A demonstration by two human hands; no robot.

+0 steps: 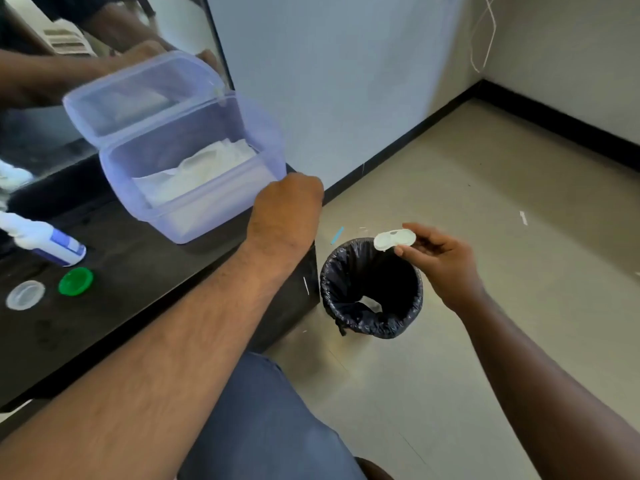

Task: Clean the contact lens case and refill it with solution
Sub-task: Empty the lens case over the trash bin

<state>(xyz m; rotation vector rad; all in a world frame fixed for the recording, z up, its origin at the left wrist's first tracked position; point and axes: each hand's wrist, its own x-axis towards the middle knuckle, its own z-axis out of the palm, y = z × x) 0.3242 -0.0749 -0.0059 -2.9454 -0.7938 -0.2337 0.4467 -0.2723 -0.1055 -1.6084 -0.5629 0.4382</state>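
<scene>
From the head camera, a dark counter (145,258) runs along the left side below a mirror (41,109) that reflects the person's arms. On the counter stands a translucent bluish plastic box (221,202) with its hinged lid (138,95) tipped back, and white tissues (207,168) lie inside it. The left hand (287,209) is at the box's near right corner, fingers curled under and out of sight; whether it grasps the box wall cannot be told.

Left of the box a white solution bottle (45,242) with a blue label lies on its side; the label's writing is too blurred to read. Just in front of it sit two loose round caps, a green cap (75,280) and a clear cap (25,294), side by side and apart from each other.

On the tiled floor (485,202), just beside the end of the counter, stands a small bin (372,289) lined with a black bag, with a scrap of white at the bottom. The right hand (440,258) pinches the white lens case (394,238) by one end, holding it above the far rim of the bin. A small blue stick (337,235) and a few white scraps lie on the floor nearby. A white cord (485,36) hangs on the wall in the corner.
</scene>
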